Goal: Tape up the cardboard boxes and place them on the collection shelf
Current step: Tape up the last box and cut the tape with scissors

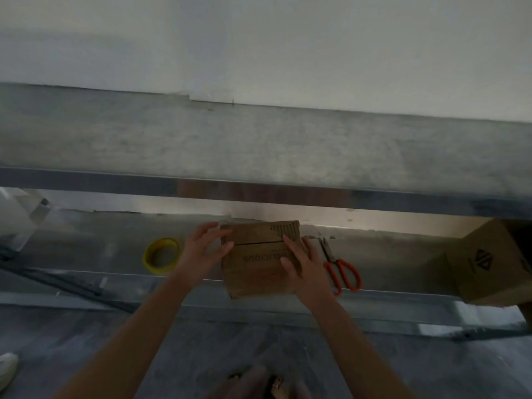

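Both hands lie flat on the small cardboard box (259,272), with nothing clamped. The left hand (205,249) spreads its fingers over the box's left edge and top corner. The right hand (305,266) rests its straight fingers across the right side of the top. This looks like pressing the flaps down so the seam between them stays closed for taping, and I can see no tape across that seam. The box sits on the lower shelf (100,249) of a metal rack, its near edge hanging a little over the front rail. A yellow tape roll (161,256) lies flat just to the left of the left hand, and orange-handled scissors (342,272) lie just to the right of the right hand. Each is probably there to be within easy reach. A larger cardboard box (489,263) stands well apart at the right end of the same shelf, cut off by the frame, so I cannot tell whether it is sealed. The upper shelf (259,139) shows only a grey, blurred surface. Print on the small box reads upside down and is partly covered by the right hand. The whole view is dim and soft. A pale shoe (7,367) is clipped at the lower left.
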The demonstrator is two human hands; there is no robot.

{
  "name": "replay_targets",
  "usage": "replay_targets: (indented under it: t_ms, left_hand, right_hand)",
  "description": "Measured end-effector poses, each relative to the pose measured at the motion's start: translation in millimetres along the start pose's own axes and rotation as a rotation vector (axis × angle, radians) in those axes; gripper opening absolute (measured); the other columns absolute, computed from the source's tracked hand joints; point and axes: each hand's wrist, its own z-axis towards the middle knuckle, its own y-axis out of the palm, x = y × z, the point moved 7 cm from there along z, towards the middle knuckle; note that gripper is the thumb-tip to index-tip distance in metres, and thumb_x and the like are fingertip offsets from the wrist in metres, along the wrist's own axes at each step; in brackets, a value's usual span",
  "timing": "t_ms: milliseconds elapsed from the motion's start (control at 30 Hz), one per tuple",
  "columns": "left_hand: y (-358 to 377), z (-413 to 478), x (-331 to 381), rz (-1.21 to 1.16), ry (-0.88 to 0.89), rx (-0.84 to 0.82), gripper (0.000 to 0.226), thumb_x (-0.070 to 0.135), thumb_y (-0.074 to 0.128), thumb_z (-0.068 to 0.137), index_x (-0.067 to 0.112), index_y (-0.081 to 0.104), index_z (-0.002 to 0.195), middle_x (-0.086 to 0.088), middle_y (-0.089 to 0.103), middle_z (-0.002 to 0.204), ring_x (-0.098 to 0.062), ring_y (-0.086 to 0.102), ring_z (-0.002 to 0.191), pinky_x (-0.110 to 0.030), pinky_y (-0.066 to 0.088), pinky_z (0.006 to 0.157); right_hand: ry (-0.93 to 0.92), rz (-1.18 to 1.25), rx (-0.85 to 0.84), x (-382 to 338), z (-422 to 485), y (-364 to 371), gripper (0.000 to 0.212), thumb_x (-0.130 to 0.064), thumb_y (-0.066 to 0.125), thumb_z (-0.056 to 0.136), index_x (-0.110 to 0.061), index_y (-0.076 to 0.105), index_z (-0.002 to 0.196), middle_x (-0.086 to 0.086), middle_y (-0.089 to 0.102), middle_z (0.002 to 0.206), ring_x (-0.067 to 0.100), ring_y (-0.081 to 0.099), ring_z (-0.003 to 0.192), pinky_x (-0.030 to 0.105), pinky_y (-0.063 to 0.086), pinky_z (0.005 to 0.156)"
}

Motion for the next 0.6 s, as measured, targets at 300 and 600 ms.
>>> replay_targets:
  t_ms: [300,600]
  left_hand:
    - [28.1,2.7,1.7,-0.139,-0.145,-0.181,0.057,0.008,0.069,0.085,0.033,0.048,0.133,-0.001,0.034,0.138,-0.015,0.04,0.121,-0.025,0.039,0.097]
    - [23.0,-63.4,-31.4,-0.195,-0.219,-0.098,0.109,0.061,0.087,0.046,0.042,0.034,0.139,0.002,0.037,0.136,-0.015,0.044,0.123,-0.038,0.044,0.103]
  right_hand:
    - [0.048,-0.158,0.396,-7.0,-49.3,11.9,0.052,-0.045,0.048,0.095,-0.032,0.038,0.144,0.009,0.023,0.155,0.034,0.027,0.14,0.051,0.031,0.112]
    - [0.203,0.565,0.291,-26.1,-70.4,59.9,0.101,-0.043,0.082,0.068,-0.034,0.024,0.15,0.003,0.048,0.142,0.018,0.053,0.126,0.045,0.05,0.1]
